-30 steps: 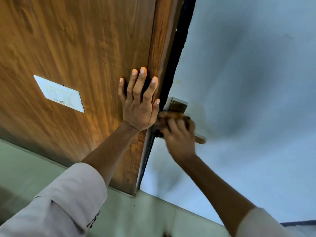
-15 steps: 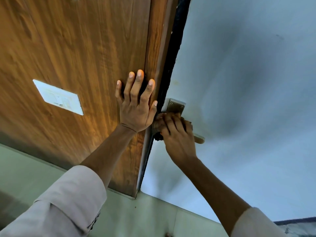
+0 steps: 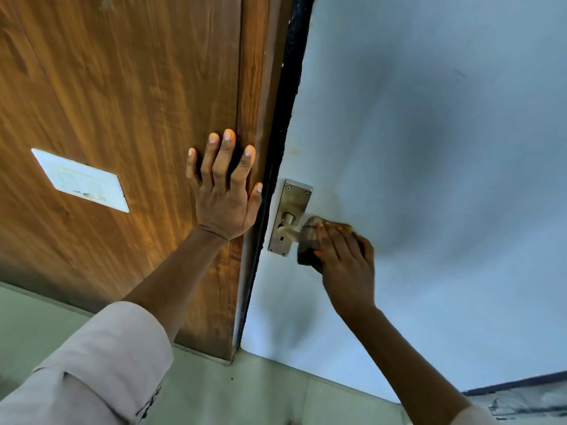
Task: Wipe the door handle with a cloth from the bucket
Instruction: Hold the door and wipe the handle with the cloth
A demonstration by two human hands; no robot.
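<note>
A metal door handle (image 3: 287,229) on a steel backplate (image 3: 291,210) is mounted on the pale blue door (image 3: 429,148). My right hand (image 3: 346,265) is closed around a brownish cloth (image 3: 310,243), which wraps the lever's outer end, to the right of the backplate. The stub of the lever beside the plate is bare. My left hand (image 3: 225,191) lies flat with fingers spread on the wooden frame (image 3: 248,87), just left of the door's edge. The bucket is out of view.
A white switch plate (image 3: 81,180) is set in the wood panel (image 3: 107,87) to the left. A black gap (image 3: 288,87) runs between frame and door. Pale green tiles (image 3: 245,391) lie along the bottom.
My right hand has slid with the cloth from the backplate end of the lever out to the right, uncovering the plate and lever stub. My left hand has stayed flat on the frame.
</note>
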